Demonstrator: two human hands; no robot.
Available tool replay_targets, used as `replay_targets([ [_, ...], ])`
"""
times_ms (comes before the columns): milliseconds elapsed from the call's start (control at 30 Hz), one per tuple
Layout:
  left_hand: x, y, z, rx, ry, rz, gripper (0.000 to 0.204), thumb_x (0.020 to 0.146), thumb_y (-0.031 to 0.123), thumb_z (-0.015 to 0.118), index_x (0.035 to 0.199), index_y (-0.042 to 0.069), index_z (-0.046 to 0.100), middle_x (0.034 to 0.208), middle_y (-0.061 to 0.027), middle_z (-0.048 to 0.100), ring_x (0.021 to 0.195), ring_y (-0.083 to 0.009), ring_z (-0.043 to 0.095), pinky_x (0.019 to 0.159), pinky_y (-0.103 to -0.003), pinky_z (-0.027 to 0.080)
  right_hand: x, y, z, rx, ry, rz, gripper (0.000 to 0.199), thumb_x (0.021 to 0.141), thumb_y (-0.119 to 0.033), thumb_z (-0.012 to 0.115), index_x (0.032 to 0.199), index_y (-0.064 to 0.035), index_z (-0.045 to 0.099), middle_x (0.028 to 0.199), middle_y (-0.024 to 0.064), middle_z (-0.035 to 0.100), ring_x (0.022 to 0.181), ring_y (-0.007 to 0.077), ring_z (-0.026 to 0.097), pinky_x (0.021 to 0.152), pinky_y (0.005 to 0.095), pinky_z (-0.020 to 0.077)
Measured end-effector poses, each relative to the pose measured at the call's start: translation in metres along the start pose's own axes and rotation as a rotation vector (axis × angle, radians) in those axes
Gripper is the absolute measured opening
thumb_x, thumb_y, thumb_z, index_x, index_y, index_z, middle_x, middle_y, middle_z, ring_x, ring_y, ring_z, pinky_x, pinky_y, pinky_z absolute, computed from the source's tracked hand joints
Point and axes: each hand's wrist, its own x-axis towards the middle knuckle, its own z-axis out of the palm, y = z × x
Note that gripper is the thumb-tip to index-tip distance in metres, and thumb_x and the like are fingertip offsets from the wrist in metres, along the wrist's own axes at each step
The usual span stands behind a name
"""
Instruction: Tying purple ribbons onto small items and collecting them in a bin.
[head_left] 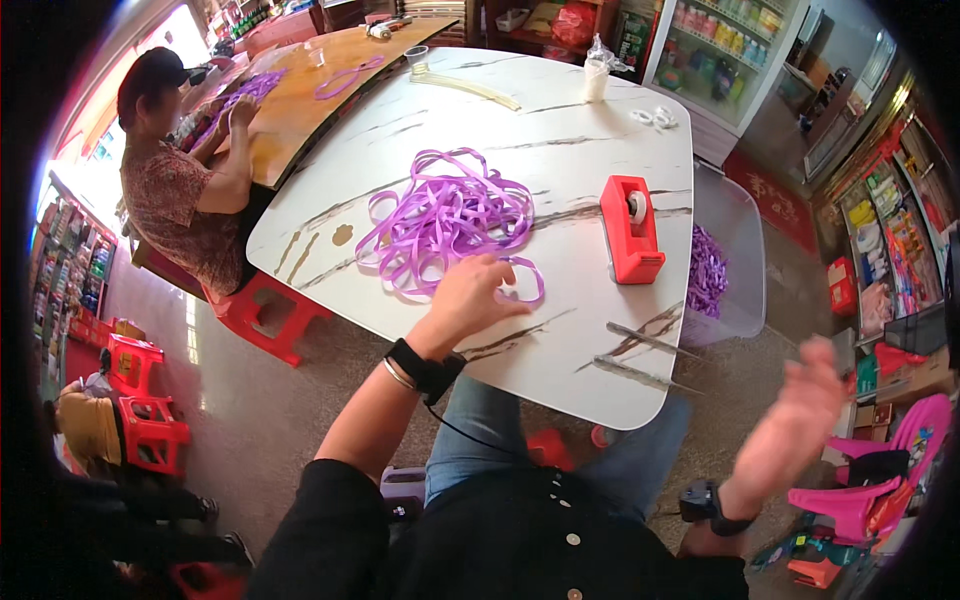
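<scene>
A tangled heap of purple ribbon loops [450,220] lies on the white marbled table [390,110]. At its near edge is my left hand [475,300], its fingers curved and a gap between thumb and forefinger. A single ribbon loop lies just beyond those fingertips; I cannot tell whether they touch it. My right hand [795,420] is raised off the table's right side, smeared by motion, so its hold does not show. A red tape dispenser [632,240] stands right of the heap. Purple ribbon pieces [708,275] fill part of a clear plastic bin [745,265] beyond the table's right edge.
Two thin greyish strips [640,370] overhang the table's near right edge. Pale strips [465,88], a plastic cup [418,60] and a whitish bottle-like container [595,80] stand or lie at the back. A person [185,180] handles purple ribbon at the wooden table [300,95].
</scene>
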Motion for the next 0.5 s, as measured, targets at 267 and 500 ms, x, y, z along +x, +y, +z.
replay_targets([
  [267,-0.020,0.032,0.039,-0.008,-0.024,0.270,0.011,0.068,0.015,0.061,0.074,0.008,0.054,0.080,-0.0087,0.052,0.083,-0.0268,0.050,0.067,-0.037,0.039,-0.044,0.038,0.033,0.112,-0.696,0.649,0.036,0.080,-0.005,0.046,0.115,-0.0010,0.041,0.113,0.0075,0.045,0.101,0.0137,0.045,0.084,0.0244,0.0355],
  [500,-0.054,0.094,0.041,-0.479,-0.178,0.405,0.015,0.069,0.008,0.063,0.077,0.004,0.051,0.085,-0.0094,0.056,0.077,-0.0280,0.055,0.065,-0.036,0.045,-0.068,0.052,0.067,0.511,-0.802,1.059,0.040,0.092,-0.021,0.038,0.125,-0.0016,0.030,0.110,0.0108,0.050,0.091,0.0132,0.052,0.078,0.0235,0.0417],
])
